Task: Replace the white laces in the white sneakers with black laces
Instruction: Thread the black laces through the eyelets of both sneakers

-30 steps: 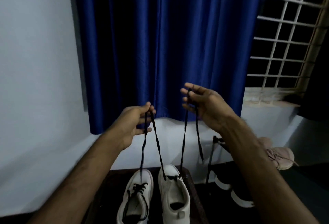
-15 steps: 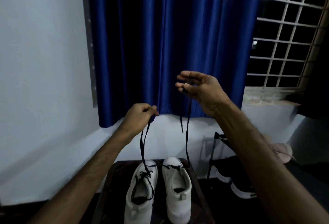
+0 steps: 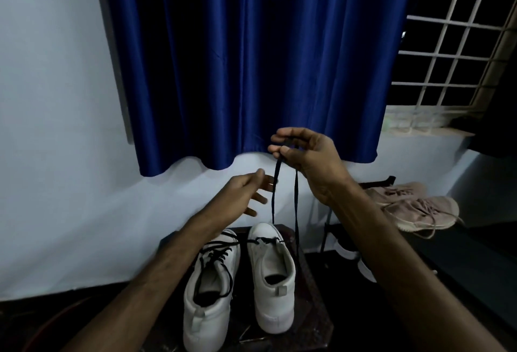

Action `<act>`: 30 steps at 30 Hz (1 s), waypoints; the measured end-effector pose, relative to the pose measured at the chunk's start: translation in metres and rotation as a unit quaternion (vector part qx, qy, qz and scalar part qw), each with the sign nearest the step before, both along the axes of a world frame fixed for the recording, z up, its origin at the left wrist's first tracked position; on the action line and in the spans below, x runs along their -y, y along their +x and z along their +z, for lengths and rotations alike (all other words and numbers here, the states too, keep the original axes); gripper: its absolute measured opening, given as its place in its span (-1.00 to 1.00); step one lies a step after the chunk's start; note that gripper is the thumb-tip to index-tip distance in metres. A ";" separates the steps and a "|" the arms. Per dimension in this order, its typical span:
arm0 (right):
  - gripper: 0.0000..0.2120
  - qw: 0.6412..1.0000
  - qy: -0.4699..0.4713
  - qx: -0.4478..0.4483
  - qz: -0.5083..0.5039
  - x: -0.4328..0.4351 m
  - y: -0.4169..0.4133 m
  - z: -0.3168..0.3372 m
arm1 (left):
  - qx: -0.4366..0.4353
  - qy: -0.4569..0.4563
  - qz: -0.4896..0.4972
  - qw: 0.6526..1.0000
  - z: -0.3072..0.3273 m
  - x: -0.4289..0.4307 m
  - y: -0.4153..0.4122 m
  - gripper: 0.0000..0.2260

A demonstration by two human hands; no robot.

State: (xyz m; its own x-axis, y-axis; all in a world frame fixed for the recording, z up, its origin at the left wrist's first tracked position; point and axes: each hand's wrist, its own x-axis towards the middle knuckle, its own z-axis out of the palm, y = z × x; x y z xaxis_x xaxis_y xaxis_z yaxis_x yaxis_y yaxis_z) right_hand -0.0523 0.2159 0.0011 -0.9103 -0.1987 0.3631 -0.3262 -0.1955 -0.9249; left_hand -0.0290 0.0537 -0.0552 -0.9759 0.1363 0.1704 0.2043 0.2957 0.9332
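- Inside the pinch of my right hand (image 3: 307, 153), the top of the black lace (image 3: 272, 200) is covered by fingers; I can't tell how it folds there.
- Just below and left of the grip, my left hand (image 3: 243, 195) is motion-blurred, fingers spread. I can't tell whether a fingertip touches the nearer strand.
- Well below the grip, the outer strand fades into the dark table (image 3: 313, 309) beside the right sneaker (image 3: 272, 267); its end is lost.
- Down-left of the grip, my left forearm (image 3: 156, 276) hides the left sneaker (image 3: 207, 295)'s toe.
- Down-right of the grip, my right forearm (image 3: 405, 262) covers most of the dark shoes (image 3: 345, 252).
- Both forearms and the table run off the bottom edge.
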 end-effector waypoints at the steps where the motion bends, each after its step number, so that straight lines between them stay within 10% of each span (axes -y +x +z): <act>1: -0.71 1.000 -0.004 0.007 0.001 0.000 -0.001 -0.007 | 0.006 0.000 -0.023 1.000 0.000 -0.003 0.002 -0.65; 10: -0.77 0.997 -0.024 0.038 -0.060 -0.021 -0.029 -0.082 | 0.042 -0.026 -0.007 0.999 -0.035 0.010 -0.014 -0.81; 13: -0.80 0.992 0.103 0.020 -0.071 -0.029 -0.042 -0.115 | 0.005 -0.124 0.041 0.991 -0.048 0.010 -0.020 -0.82; 18: -0.80 0.814 0.530 -0.121 -0.205 -0.038 -0.043 -0.140 | -0.068 -0.238 0.041 0.968 -0.060 -0.004 -0.031 -0.84; 30: -0.79 0.948 0.307 -0.039 0.072 -0.039 -0.057 -0.144 | -0.070 -0.205 0.064 0.974 -0.064 -0.021 -0.041 -0.71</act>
State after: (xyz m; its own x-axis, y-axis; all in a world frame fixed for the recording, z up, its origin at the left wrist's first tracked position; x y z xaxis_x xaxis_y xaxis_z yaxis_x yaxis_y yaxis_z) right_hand -0.1095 0.2546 -0.1429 -0.8327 -0.5144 0.2048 -0.4096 0.3235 -0.8530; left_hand -0.0704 0.0750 -0.1191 -0.9606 0.0990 0.2598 0.2575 0.6687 0.6975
